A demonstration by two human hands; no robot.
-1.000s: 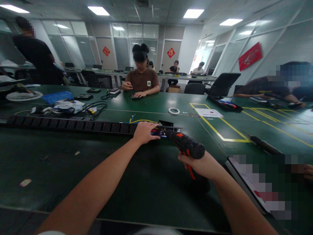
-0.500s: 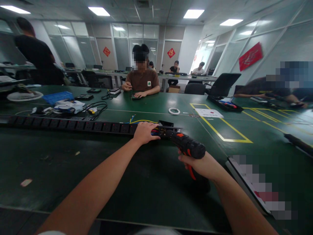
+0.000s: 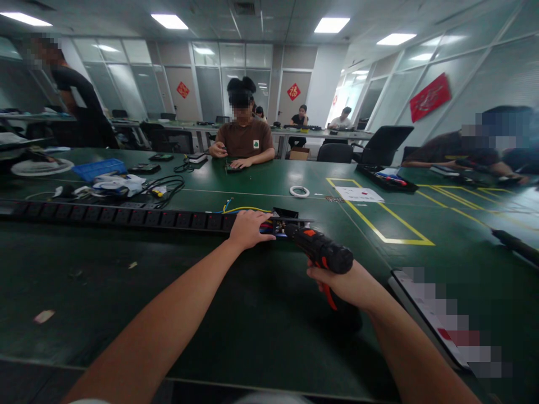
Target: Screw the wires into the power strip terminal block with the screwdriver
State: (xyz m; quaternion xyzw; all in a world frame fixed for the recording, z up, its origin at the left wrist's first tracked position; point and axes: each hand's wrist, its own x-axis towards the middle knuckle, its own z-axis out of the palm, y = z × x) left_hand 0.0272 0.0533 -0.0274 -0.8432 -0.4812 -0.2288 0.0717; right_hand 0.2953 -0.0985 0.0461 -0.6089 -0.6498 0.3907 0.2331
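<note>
A: What is held in the right hand point(image 3: 349, 283)?

B: A black and orange electric screwdriver point(image 3: 322, 252) is gripped, the fingers closed round its handle. The barrel is pointed up and to the left, away from the body.

A: Where is the bit directed?

B: At the open end point(image 3: 283, 224) of a long black power strip point(image 3: 126, 215), where small inner parts are exposed. The tip is seen at or just short of them; contact cannot be told.

A: How is the left hand point(image 3: 249, 227) placed?

B: It is laid palm down on the strip, just left of the open end. The fingers are loosely curved over the top and over some red and blue wiring, and are not closed round anything.

A: How is the strip set against both hands?

B: It is laid across the desk point(image 3: 252, 325) with its long axis running away to the left. The open end is found between the two hands. The left hand is the nearer and is touching the strip, while the screwdriver is brought in at a slant from the right.

A: What is seen beyond?

B: Yellow and blue wires point(image 3: 240, 209) are trailed out behind the strip. Farther back, a white tape roll point(image 3: 299, 191) and a paper sheet point(image 3: 360, 194) are seen, and a person in a brown shirt point(image 3: 245, 139) is seated opposite.
</note>
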